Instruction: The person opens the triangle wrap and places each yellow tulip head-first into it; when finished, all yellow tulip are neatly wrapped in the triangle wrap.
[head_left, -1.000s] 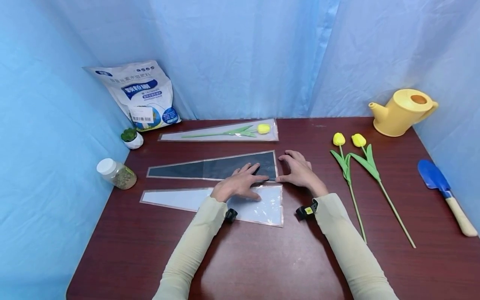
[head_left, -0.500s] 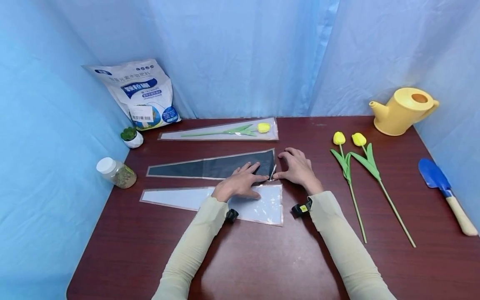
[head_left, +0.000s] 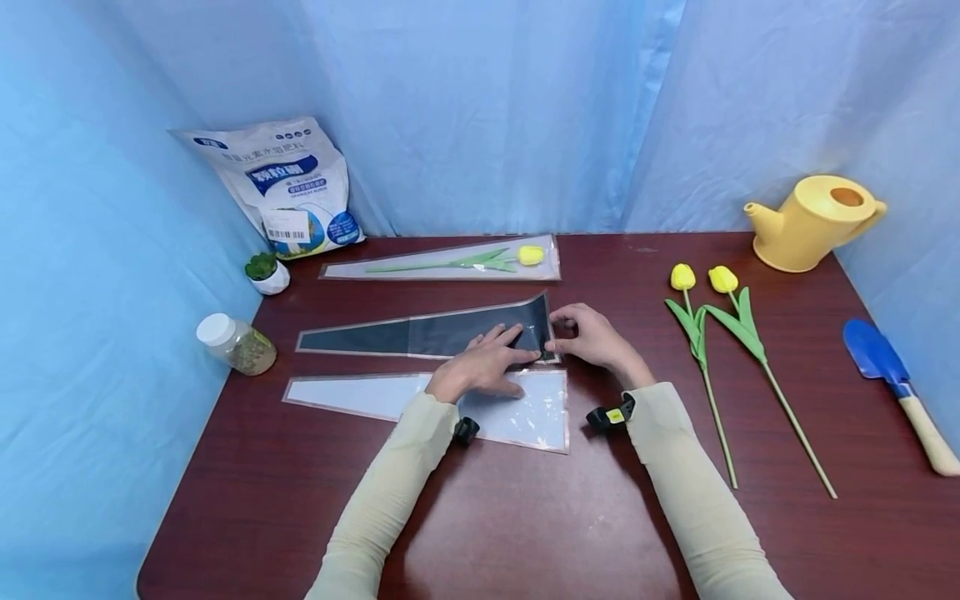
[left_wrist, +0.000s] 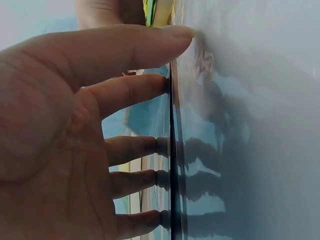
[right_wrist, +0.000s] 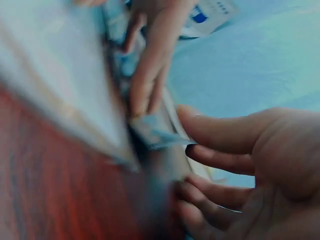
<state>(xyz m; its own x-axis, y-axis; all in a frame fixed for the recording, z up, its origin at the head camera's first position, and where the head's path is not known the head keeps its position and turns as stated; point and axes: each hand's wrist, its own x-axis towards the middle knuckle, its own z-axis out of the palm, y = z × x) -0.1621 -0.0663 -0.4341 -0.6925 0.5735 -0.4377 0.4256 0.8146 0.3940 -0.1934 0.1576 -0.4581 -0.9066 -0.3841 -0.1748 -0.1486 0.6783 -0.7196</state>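
A dark tapered plastic sleeve [head_left: 420, 336] lies across the middle of the red-brown table [head_left: 525, 517]. My left hand [head_left: 480, 367] rests flat, fingers straight, pressing the sleeve's wide end; the left wrist view shows those fingers [left_wrist: 130, 50] straight against the film. My right hand [head_left: 592, 337] is at the sleeve's open edge, and its thumb and fingers [right_wrist: 215, 132] pinch the film edge [right_wrist: 160, 135]. A clear sleeve [head_left: 375, 398] lies just in front, partly under my left wrist. Another clear sleeve [head_left: 442, 267] behind holds a yellow tulip.
Two loose yellow tulips [head_left: 693, 333] lie to the right. A yellow watering can [head_left: 813, 221] stands at the back right, a blue trowel [head_left: 885, 375] near the right edge. At the left are a fertiliser bag [head_left: 281, 187], a small potted plant [head_left: 264, 273] and a jar [head_left: 232, 343].
My right hand has moved slightly left and now pinches the dark sleeve's wide end, whose far corner has lifted a little. My left hand stays pressed in place.
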